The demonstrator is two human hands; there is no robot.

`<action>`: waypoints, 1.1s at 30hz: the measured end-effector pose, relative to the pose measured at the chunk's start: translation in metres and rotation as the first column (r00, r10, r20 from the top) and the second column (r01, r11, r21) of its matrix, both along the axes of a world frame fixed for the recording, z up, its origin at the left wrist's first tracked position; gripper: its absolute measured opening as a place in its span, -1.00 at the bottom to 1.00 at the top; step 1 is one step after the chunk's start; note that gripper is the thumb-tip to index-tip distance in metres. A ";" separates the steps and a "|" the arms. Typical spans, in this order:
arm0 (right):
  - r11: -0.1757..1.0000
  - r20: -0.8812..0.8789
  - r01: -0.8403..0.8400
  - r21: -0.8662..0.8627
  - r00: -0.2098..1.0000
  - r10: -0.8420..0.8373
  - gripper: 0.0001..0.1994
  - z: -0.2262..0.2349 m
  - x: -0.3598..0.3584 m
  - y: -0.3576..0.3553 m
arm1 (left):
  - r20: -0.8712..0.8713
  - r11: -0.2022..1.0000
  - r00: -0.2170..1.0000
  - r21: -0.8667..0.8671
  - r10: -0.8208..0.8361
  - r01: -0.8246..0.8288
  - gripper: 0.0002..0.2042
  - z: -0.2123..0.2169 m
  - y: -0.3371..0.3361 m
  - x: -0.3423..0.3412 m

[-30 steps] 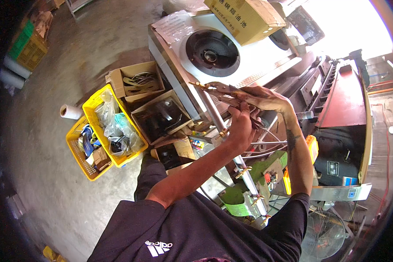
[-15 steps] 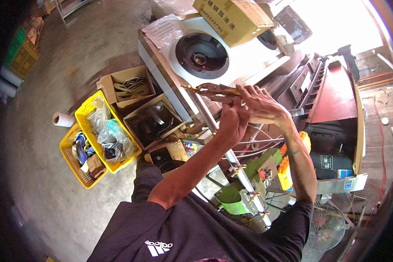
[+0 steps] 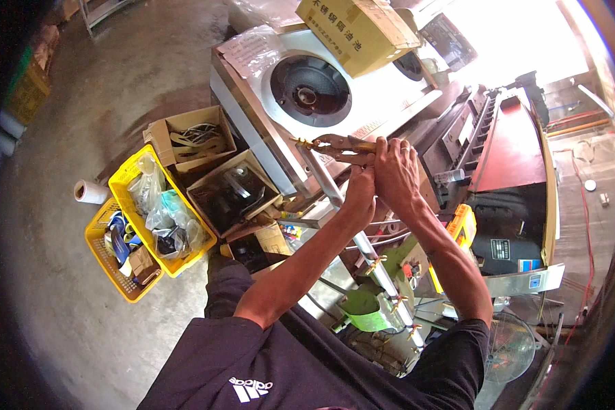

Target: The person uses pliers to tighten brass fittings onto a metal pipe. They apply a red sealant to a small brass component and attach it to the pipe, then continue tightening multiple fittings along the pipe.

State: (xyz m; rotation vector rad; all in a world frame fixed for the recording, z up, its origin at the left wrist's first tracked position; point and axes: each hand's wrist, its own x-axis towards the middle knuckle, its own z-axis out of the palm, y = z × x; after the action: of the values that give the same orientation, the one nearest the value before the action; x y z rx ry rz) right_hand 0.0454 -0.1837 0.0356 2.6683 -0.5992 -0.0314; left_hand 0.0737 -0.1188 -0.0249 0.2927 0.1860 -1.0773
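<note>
Since the earlier frames both hands have stayed locked together at the same spot while the head has drifted, so the stove now sits higher and more central in view. Right hand (image 3: 398, 171) is wrapped shut around the handles of the rusty pliers (image 3: 335, 145), its grip clamped on them, and the left hand (image 3: 359, 193) is closed just beneath, touching the right and seemingly steadying the handles or the top of the long metal pipe (image 3: 335, 198); exactly what its fingers hold is hidden. Pliers point left, jaws out over the front edge of the stainless stove (image 3: 253, 102), beside the left round burner well (image 3: 310, 90); whether they bite anything is too small to tell. By my judgement the step in hand is gripping or turning a fitting at the pipe's upper end, and the next move calls for a firm squeeze and a controlled twist. Further out, a cardboard box (image 3: 357, 29) lies on the stove top, open cartons of parts (image 3: 193, 138) and yellow crates (image 3: 162, 212) stand on the concrete floor (image 3: 82, 328).
</note>
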 end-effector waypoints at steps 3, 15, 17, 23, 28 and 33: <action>0.997 -0.008 -0.059 -0.055 0.998 0.058 -0.60 -0.008 0.001 -0.007 | 0.114 0.999 0.993 -0.004 0.037 -0.037 -0.67 -0.012 -0.001 0.003; 0.998 -0.129 -0.065 0.020 0.989 0.067 -0.69 -0.005 0.007 -0.031 | -0.128 0.962 0.992 -0.267 0.019 -0.053 -0.62 -0.024 -0.041 0.006; 0.999 -0.209 -0.049 0.016 0.977 0.052 -0.70 -0.005 0.006 -0.035 | -0.097 0.959 0.994 -0.276 0.046 -0.071 -0.61 -0.029 -0.050 0.005; 0.984 -0.239 -0.007 0.180 0.970 0.051 -0.70 0.013 0.016 -0.035 | -0.164 0.990 0.986 -0.133 0.013 -0.035 -0.64 -0.026 -0.052 0.010; 0.955 -0.240 -0.068 0.289 0.961 0.141 -0.65 0.028 0.018 -0.033 | -0.209 0.986 0.978 -0.166 -0.022 -0.014 -0.58 -0.025 -0.049 0.017; 0.981 -0.299 0.085 0.175 0.954 -0.029 -0.68 0.012 0.011 -0.018 | -0.203 0.992 0.977 -0.122 -0.063 0.038 -0.60 -0.024 -0.041 0.012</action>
State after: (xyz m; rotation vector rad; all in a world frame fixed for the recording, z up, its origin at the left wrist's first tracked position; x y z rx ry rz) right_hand 0.0562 -0.2016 0.0472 2.7463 -0.5996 -0.5185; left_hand 0.0858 -0.1594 -0.0485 0.0789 0.3013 -1.1643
